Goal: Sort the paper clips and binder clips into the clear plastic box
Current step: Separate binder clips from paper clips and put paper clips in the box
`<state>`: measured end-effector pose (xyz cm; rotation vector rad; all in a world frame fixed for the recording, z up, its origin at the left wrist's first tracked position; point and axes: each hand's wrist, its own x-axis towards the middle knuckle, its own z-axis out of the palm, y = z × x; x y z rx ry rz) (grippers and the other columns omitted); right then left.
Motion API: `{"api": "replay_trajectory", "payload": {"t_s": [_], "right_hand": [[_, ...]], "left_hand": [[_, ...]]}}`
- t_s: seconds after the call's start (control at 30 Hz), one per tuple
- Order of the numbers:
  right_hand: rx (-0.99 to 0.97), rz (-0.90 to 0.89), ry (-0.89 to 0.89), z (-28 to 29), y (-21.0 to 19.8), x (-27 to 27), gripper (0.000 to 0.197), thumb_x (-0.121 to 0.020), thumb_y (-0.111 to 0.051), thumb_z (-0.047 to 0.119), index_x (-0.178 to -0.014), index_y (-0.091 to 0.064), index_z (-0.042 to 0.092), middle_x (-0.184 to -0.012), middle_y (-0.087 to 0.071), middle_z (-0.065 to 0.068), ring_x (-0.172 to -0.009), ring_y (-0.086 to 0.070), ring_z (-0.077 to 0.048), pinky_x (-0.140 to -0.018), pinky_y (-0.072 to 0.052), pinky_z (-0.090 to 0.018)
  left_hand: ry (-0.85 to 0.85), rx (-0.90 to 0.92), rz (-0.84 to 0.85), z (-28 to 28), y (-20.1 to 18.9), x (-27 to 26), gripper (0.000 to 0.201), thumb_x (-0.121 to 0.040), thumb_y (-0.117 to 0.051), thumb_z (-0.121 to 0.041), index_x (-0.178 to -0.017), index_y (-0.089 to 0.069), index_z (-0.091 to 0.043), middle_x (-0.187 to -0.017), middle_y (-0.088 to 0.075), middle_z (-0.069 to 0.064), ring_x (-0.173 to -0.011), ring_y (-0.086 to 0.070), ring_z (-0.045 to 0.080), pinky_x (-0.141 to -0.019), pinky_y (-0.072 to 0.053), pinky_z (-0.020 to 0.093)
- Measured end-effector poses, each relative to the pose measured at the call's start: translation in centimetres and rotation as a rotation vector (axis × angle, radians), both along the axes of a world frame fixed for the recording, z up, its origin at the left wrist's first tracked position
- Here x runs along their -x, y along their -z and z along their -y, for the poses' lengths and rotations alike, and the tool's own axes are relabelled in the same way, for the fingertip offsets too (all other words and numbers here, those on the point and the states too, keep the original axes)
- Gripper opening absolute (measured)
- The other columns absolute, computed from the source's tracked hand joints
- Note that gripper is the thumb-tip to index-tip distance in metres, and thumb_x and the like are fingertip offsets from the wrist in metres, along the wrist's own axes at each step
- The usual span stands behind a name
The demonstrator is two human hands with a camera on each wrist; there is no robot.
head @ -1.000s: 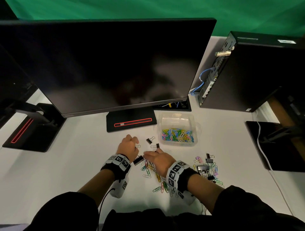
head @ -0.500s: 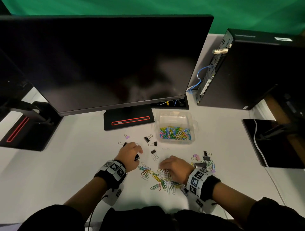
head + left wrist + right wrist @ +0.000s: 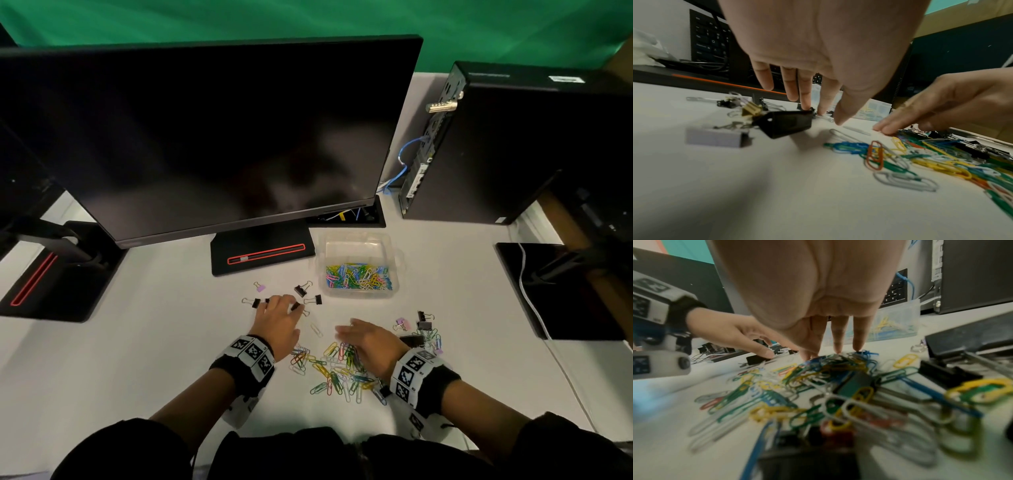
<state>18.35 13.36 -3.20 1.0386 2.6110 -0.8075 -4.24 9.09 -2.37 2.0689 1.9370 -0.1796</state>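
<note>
The clear plastic box (image 3: pixel 359 240) stands behind my hands, with coloured paper clips in its near compartment. My left hand (image 3: pixel 279 315) lies flat with straight, spread fingers among small black binder clips (image 3: pixel 301 290), its fingertips (image 3: pixel 805 106) touching one. A large black binder clip (image 3: pixel 785 124) and a lavender one (image 3: pixel 715 138) lie beside it. My right hand (image 3: pixel 364 337) rests with straight fingers (image 3: pixel 838 344) on the far edge of the loose paper clip pile (image 3: pixel 334 371). Neither hand holds anything.
More binder clips and paper clips (image 3: pixel 423 334) lie right of my right hand. A monitor (image 3: pixel 205 137) and its base (image 3: pixel 262 253) stand behind the left hand, a black computer tower (image 3: pixel 513 147) behind the box, and a dark pad (image 3: pixel 561 291) at the right.
My hands have drawn apart. The left hand has uncurled and now lies flat among the binder clips. The right hand has moved right, back over the paper clip pile.
</note>
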Motion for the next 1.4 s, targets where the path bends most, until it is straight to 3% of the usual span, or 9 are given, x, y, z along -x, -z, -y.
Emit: {"api": "replay_trajectory", "payload": {"t_s": [0.17,0.27,0.43,0.53,0.63,0.8,0.97,1.17,1.4], "right_hand": [[-0.010,-0.074,0.008,1.0,-0.7,1.3,0.047,-0.088,-0.044,0.010,-0.134,-0.045,0.016,-0.142,-0.045,-0.007,-0.135,-0.034,-0.023,-0.115,-0.025,-0.037],[-0.040,-0.063,-0.102,1.6,-1.0,3.8,0.050,-0.091,-0.046,0.025,-0.139,-0.035,0.023,-0.150,-0.032,-0.005,-0.139,-0.025,-0.022,-0.115,-0.022,-0.039],[-0.048,0.027,-0.446,2.2,0.5,6.6,0.050,-0.093,-0.046,0.020,-0.140,-0.032,0.021,-0.154,-0.022,-0.001,-0.142,-0.017,-0.031,-0.112,-0.024,-0.050],[-0.021,0.017,-0.452,2.2,0.5,5.8,0.048,-0.092,-0.043,0.009,-0.139,-0.036,0.013,-0.154,-0.024,-0.006,-0.142,-0.018,-0.031,-0.115,-0.021,-0.044],[0.013,-0.028,-0.316,2.0,0.4,3.8,0.046,-0.093,-0.041,0.010,-0.139,-0.037,0.013,-0.154,-0.024,-0.002,-0.144,-0.017,-0.024,-0.117,-0.018,-0.035],[0.030,-0.117,-0.087,1.3,-0.4,0.4,0.037,-0.091,-0.050,0.019,-0.127,-0.053,0.018,-0.144,-0.043,0.003,-0.141,-0.025,-0.017,-0.116,-0.025,-0.036],[-0.001,-0.026,0.143,-0.3,-2.0,-2.3,0.071,-0.072,-0.073,0.041,-0.134,-0.043,0.027,-0.147,-0.033,-0.003,-0.133,-0.028,-0.023,-0.113,-0.023,-0.035],[0.046,0.118,0.205,-0.6,-1.8,-3.2,0.112,-0.051,-0.082,0.052,-0.143,-0.023,0.029,-0.146,-0.023,-0.005,-0.132,-0.025,-0.025,-0.111,-0.027,-0.039],[0.101,-0.038,0.310,0.4,-0.6,-1.4,0.080,-0.054,-0.085,0.030,-0.124,-0.049,0.017,-0.119,-0.042,-0.007,-0.109,-0.047,-0.020,-0.097,-0.039,-0.027]], "left_hand": [[-0.035,-0.044,0.082,0.5,-0.4,1.3,0.058,-0.087,-0.043,-0.001,-0.141,-0.034,-0.019,-0.146,-0.030,0.006,-0.135,-0.025,0.026,-0.112,-0.022,0.039],[-0.060,-0.126,0.154,1.4,-0.2,1.8,0.062,-0.080,-0.042,0.011,-0.134,-0.046,-0.019,-0.137,-0.041,0.005,-0.128,-0.035,0.028,-0.104,-0.030,0.038],[-0.072,-0.232,0.175,2.8,0.1,2.2,0.052,-0.063,-0.064,0.009,-0.107,-0.066,-0.020,-0.106,-0.062,0.007,-0.096,-0.059,0.033,-0.073,-0.048,0.041],[0.002,-0.275,0.194,3.5,0.3,2.6,0.051,-0.048,-0.076,0.003,-0.092,-0.066,-0.022,-0.085,-0.064,0.003,-0.070,-0.063,0.026,-0.052,-0.052,0.035],[0.034,-0.265,0.299,4.1,0.0,2.1,0.036,-0.062,-0.063,-0.003,-0.095,-0.066,-0.018,-0.089,-0.064,0.005,-0.077,-0.062,0.026,-0.065,-0.056,0.036],[0.025,0.010,0.428,3.7,-1.0,0.4,0.036,-0.087,-0.054,-0.018,-0.123,-0.053,-0.017,-0.118,-0.049,0.003,-0.109,-0.051,0.019,-0.099,-0.043,0.033],[0.074,0.246,0.337,3.2,-0.9,-1.7,0.102,-0.068,-0.075,-0.048,-0.146,-0.016,-0.018,-0.137,-0.031,0.004,-0.128,-0.036,0.018,-0.111,-0.033,0.029],[0.153,0.264,0.261,2.2,-0.2,-4.7,0.120,-0.059,-0.082,-0.047,-0.147,-0.009,-0.011,-0.137,-0.025,0.009,-0.128,-0.032,0.025,-0.113,-0.032,0.036],[0.075,0.195,0.409,1.0,0.6,-7.5,0.085,-0.061,-0.082,-0.039,-0.129,-0.038,-0.013,-0.123,-0.035,0.009,-0.111,-0.046,0.026,-0.100,-0.043,0.039]]}}
